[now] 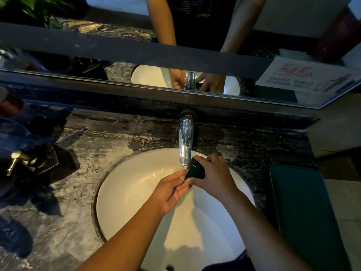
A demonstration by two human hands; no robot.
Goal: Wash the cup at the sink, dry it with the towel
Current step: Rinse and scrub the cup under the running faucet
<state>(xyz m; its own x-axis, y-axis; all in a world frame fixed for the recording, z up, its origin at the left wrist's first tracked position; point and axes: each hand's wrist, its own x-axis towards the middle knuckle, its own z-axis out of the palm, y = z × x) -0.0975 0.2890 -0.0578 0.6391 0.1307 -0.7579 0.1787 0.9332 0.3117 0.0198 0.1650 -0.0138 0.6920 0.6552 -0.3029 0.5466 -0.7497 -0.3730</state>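
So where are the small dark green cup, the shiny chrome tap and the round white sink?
small dark green cup point(195, 171): head view, its visible side.
shiny chrome tap point(186, 137): head view, top of spout.
round white sink point(125, 192): head view, bare left wall.

Below the tap point(186, 141), two bare forearms, uncovered to the frame edge, ending in a left hand point(172, 189) and a right hand point(213, 175). Above the tap, reflected in the mirror point(293, 20), a dark top point(199, 32) printed with small pale lettering and one yellow word.
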